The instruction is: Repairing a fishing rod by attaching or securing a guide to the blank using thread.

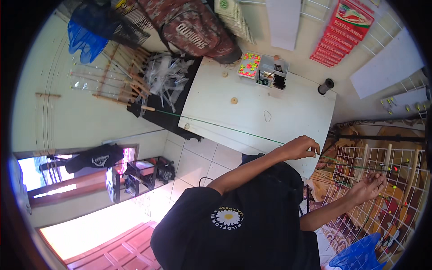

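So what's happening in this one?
A person in a black shirt pinches a thin green rod with the left hand; it stretches across the white table. The right hand lies open, palm up, over a white wire rack. Small boxes and a spool sit on the table.

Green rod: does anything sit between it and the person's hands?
No. The left hand already pinches the thin green rod above the white table. The right hand lies open by the rod's end at the white wire rack, nothing visible between.
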The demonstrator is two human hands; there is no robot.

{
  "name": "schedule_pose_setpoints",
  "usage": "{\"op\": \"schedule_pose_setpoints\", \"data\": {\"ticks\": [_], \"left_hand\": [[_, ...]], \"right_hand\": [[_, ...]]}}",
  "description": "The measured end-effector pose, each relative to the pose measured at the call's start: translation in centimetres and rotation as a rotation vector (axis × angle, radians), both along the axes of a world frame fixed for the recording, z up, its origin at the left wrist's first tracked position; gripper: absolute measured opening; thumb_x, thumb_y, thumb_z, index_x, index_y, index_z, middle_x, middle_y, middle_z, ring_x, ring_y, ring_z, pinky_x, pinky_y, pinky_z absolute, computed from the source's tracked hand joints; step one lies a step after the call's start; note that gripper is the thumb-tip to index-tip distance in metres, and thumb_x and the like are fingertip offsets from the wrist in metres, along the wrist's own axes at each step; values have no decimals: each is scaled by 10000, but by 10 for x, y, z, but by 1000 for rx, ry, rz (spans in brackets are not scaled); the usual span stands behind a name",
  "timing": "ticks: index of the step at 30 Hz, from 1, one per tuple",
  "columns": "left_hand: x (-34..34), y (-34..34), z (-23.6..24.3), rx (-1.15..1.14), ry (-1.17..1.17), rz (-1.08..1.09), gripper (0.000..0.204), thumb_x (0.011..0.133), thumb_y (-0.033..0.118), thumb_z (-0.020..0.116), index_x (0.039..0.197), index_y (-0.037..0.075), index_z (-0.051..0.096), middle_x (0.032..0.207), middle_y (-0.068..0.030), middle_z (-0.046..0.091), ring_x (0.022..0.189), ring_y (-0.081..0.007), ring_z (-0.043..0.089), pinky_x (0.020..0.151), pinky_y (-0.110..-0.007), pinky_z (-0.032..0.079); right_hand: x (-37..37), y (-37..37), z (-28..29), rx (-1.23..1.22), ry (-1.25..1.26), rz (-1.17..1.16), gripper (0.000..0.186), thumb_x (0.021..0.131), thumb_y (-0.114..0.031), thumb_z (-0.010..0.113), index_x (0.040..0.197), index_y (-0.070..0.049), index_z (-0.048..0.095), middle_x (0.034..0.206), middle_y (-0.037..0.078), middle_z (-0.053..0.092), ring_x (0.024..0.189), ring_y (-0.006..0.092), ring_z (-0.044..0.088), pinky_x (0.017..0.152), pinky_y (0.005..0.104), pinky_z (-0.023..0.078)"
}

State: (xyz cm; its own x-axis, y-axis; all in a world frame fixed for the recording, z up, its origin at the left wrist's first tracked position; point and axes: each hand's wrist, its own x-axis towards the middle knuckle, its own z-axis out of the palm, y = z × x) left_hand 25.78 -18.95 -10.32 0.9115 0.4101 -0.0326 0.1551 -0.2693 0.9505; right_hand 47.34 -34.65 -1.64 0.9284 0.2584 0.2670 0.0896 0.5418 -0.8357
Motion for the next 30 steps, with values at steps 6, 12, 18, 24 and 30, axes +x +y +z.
{"op": "schedule_pose_setpoints", "data": {"ticks": [6, 12, 18, 24, 30], "left_hand": [[-12, -3, -22, 44, -60, 101, 147, 824, 176, 688, 903, 53, 690, 839, -109, 666, 804, -275, 628, 724, -390, 480], [-13, -7, -28, 38, 3, 74, 144, 832, 196, 679, 908, 74, 692, 873, -102, 665, 827, -286, 624, 730, -403, 478], [-11, -14, -43, 92, 14, 105, 154, 841, 216, 665, 935, 96, 689, 878, -108, 660, 877, -302, 628, 766, -413, 485], [-15, -14, -56, 87, 69, 84, 145, 838, 214, 669, 923, 100, 698, 893, -108, 665, 892, -298, 632, 783, -413, 488], [-14, -17, -61, 83, 46, 96, 145, 836, 211, 677, 917, 94, 704, 879, -110, 662, 866, -298, 634, 782, -411, 489]], "right_hand": [[17, 2, 1, -3, -49, 44, 156, 944, -140, 602, 1034, -22, 554, 863, 40, 557, 761, 104, 490, 681, 253, 411], [13, 6, 18, 31, -63, 33, 133, 944, -137, 600, 997, -31, 539, 861, 49, 565, 782, 107, 508, 668, 243, 407], [7, 5, 8, -102, -121, 20, 111, 957, -141, 581, 999, -45, 545, 909, 35, 574, 799, 99, 525, 744, 247, 466], [10, -2, 3, -159, -103, -13, 116, 971, -143, 558, 1008, -33, 554, 929, 35, 576, 809, 104, 534, 753, 268, 462], [29, -11, 14, -83, -170, -8, 122, 972, -142, 550, 1014, -27, 543, 941, 47, 585, 844, 107, 557, 784, 274, 482]]}}
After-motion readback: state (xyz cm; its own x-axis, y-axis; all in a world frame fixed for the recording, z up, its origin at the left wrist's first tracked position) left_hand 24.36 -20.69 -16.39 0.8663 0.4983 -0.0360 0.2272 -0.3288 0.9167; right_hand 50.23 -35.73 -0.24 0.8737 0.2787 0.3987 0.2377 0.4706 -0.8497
